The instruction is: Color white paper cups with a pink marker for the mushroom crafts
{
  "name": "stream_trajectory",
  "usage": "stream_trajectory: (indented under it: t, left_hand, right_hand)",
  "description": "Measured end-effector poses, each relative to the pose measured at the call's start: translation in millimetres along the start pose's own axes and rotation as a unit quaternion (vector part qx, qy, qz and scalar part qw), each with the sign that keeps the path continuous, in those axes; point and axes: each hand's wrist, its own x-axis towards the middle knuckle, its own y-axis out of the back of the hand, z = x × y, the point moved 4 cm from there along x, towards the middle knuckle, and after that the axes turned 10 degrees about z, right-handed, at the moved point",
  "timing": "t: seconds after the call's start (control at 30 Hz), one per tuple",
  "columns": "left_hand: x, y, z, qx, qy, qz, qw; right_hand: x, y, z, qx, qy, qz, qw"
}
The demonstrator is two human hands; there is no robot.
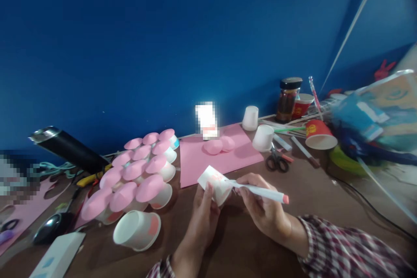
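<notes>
My left hand (pixel 206 208) grips a white paper cup (pixel 215 182), tilted, with faint orange-pink lines on its side. In my right hand (pixel 263 208) is a white marker (pixel 257 190) with an orange-red end; its tip is at the cup's wall. To the left, several cups wear pink paper cones (pixel 123 196) on top, standing in rows. In front of them a paper cup (pixel 137 230) with an orange patch lies on its side. Beyond my hands, pink paper discs (pixel 219 145) lie on a pink sheet (pixel 195 169).
Right of the sheet are two white cups (pixel 263 138), black scissors (pixel 276 163), a red paper cup (pixel 321 134) on its side and a dark jar (pixel 288 100). A black flask (pixel 68 147) leans at left, near a mouse (pixel 54 227). A blue wall (pixel 163 43) rises behind.
</notes>
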Motion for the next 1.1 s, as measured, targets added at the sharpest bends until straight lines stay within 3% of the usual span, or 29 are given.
stream_trajectory:
  t: [0.3, 0.57, 0.77, 0.87, 0.97, 1.1]
  left_hand:
    - [-3, -2.3, 0, -0.012, 0.037, -0.026, 0.999]
    - [-3, -4.9, 3, -0.004, 0.009, -0.048, 0.999]
    - [-2, -2.8, 1, -0.041, 0.064, 0.0, 0.997]
    - [-1, -0.2, 1, -0.07, 0.108, 0.019, 0.991]
    - [-2, 1.9, 1, -0.085, 0.14, 0.021, 0.986]
    - [-3, 2.4, 1, -0.099, 0.149, -0.001, 0.984]
  right_hand:
    - [-1, -1, -6, -0.039, 0.013, -0.004, 0.999]
    - [1, -1, -6, -0.041, 0.005, -0.008, 0.999]
    - [-6, -3, 1, 0.011, -0.015, -0.014, 1.0]
    - [-7, -5, 8, 0.098, -0.098, 0.019, 0.99]
    - [-4, -9, 16, 0.175, -0.224, 0.043, 0.958]
    - [-1, -12, 26, 0.183, -0.313, 0.061, 0.93]
